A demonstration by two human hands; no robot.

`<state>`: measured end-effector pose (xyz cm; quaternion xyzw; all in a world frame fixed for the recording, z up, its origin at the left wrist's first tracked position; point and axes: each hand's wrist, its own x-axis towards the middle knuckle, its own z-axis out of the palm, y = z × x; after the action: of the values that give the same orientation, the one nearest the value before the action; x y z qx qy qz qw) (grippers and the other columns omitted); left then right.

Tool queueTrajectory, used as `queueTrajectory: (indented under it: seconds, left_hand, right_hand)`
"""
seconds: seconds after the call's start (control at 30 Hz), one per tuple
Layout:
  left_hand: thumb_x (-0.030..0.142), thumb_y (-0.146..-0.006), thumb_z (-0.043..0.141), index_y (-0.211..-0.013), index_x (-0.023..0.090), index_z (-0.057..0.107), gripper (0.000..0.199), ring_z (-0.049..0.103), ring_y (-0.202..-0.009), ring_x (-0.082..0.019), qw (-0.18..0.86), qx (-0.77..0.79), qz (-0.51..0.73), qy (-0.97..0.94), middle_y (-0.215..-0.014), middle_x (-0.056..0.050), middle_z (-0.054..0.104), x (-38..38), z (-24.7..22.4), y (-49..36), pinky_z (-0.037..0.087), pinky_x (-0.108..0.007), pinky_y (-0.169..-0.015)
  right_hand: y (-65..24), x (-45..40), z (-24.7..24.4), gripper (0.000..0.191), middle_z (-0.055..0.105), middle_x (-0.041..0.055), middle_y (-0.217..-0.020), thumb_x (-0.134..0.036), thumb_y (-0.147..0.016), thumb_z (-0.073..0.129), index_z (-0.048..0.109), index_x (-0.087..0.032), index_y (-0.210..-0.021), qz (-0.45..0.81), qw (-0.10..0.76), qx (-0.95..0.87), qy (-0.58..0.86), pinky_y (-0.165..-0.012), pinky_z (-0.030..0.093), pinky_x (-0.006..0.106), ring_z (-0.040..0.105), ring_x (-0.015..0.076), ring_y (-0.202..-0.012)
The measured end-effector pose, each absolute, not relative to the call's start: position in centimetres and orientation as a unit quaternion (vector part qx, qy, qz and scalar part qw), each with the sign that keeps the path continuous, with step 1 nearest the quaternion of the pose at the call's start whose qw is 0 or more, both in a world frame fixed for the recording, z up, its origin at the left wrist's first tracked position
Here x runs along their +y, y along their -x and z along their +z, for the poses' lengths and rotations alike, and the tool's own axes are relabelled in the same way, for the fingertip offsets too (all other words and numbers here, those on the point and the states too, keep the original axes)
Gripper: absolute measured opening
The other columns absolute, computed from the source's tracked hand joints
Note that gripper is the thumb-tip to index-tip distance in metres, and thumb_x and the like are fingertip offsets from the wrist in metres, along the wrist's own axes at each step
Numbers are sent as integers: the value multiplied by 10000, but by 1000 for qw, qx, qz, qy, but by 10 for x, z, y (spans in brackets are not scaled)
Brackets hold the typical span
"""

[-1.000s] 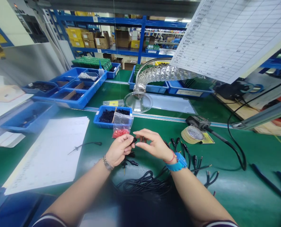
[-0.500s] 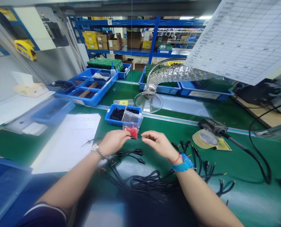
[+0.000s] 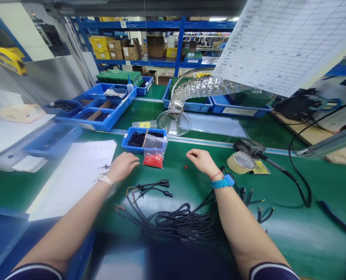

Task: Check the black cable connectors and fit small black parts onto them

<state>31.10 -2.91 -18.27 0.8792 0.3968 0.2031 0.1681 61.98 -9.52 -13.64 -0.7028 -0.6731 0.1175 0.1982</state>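
My left hand (image 3: 122, 167) hovers over the right edge of the paper sheets, its fingers extended and loosely apart, holding nothing visible. Beside it on the paper lies a thin dark pointed piece (image 3: 104, 167). My right hand (image 3: 200, 160) is over the green mat with thumb and fingertips pressed together; whatever they pinch is hidden. Just below those fingertips are a few tiny red pieces (image 3: 186, 167). Between the hands, a clear zip bag (image 3: 154, 155) of small red parts leans on a blue bin (image 3: 129, 146) of black parts. Black cables (image 3: 184, 219) lie coiled nearest me.
A round clear extraction hood (image 3: 173, 123) on a foil duct (image 3: 202, 87) hangs behind the bin. At right are a tape roll (image 3: 240, 163) and a dark corded device (image 3: 249, 147). A divided blue tray (image 3: 111, 122) stands back left; a printed sheet (image 3: 266, 46) hangs upper right.
My left hand has drawn away left from the red-parts bag. My right hand has shifted right, and tiny red pieces now show on the mat near it. The view has turned slightly right.
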Motion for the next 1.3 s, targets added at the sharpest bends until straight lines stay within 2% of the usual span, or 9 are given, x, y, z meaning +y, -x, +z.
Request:
queueTrajectory:
  seconds: [0.13, 0.23, 0.43, 0.53, 0.7, 0.83, 0.93, 1.07, 1.3]
  left_hand:
    - [290, -799, 439, -921, 227, 621, 228, 508, -816, -213, 237, 304, 172, -907, -866, -70, 615, -69, -175, -365, 356, -318, -740]
    - [246, -774, 477, -971, 224, 594, 230, 519, -832, -221, 245, 286, 121, -918, -861, -78, 585, -84, -183, -392, 369, -310, -718]
    - [182, -775, 451, -948, 192, 574, 213, 526, -816, -206, 243, 294, 96, -919, -874, -72, 546, -83, -182, -394, 390, -311, -719]
    - [189, -803, 395, -947, 178, 544, 207, 526, -750, -159, 311, 325, 157, -879, -927, -68, 530, -79, -161, -388, 402, -291, -698]
    - [240, -784, 421, -958, 161, 484, 201, 415, -519, -70, 568, 354, 275, -691, -816, -35, 552, -79, -129, -390, 344, -210, -490]
    - [235, -721, 507, -899, 130, 490, 208, 325, -459, -36, 694, 344, 310, -551, -736, -22, 551, -81, -140, -403, 220, -175, -417]
    - [260, -710, 539, -869, 127, 486, 214, 310, -455, -29, 716, 333, 328, -519, -730, -23, 559, -83, -156, -407, 192, -171, -415]
    - [277, -710, 555, -836, 130, 497, 202, 318, -457, -29, 701, 329, 335, -536, -694, -5, 549, -87, -162, -405, 205, -174, -420]
    - [298, -709, 565, -782, 136, 511, 186, 331, -462, -37, 654, 336, 336, -588, -590, 50, 457, -92, -153, -402, 252, -178, -442]
  right_hand:
    - [-632, -93, -148, 160, 642, 51, -654, -172, -684, 481, 634, -172, -640, 117, 116, -662, 731, -567, 365, 246, 552, 160, -598]
    - [-632, -92, -156, 172, 654, 57, -680, -172, -677, 480, 649, -181, -646, 125, 78, -660, 737, -544, 348, 237, 558, 162, -607]
    - [-624, -89, -162, 168, 652, 44, -680, -154, -648, 483, 646, -189, -625, 145, 52, -654, 741, -505, 316, 225, 547, 148, -581]
    - [-623, -88, -163, 140, 642, 56, -665, -132, -614, 491, 624, -171, -592, 153, 57, -644, 747, -490, 302, 227, 533, 148, -565]
    - [-624, -89, -158, 128, 609, 48, -618, -141, -637, 471, 593, -152, -598, 186, 105, -642, 736, -503, 323, 224, 506, 133, -548]
    - [-613, -96, -142, 151, 582, 12, -630, -209, -719, 431, 568, -147, -697, 232, 161, -649, 706, -517, 365, 196, 496, 101, -548]
    - [-592, -105, -128, 170, 539, -22, -636, -279, -764, 417, 537, -161, -745, 288, 223, -660, 657, -512, 373, 181, 472, 79, -540]
    - [-565, -115, -119, 135, 476, -37, -594, -272, -734, 495, 518, -151, -678, 374, 325, -650, 575, -498, 343, 189, 412, 69, -517]
    - [-558, -118, -122, 109, 513, -19, -627, -231, -736, 506, 532, -146, -673, 343, 343, -661, 573, -546, 353, 209, 440, 87, -576]
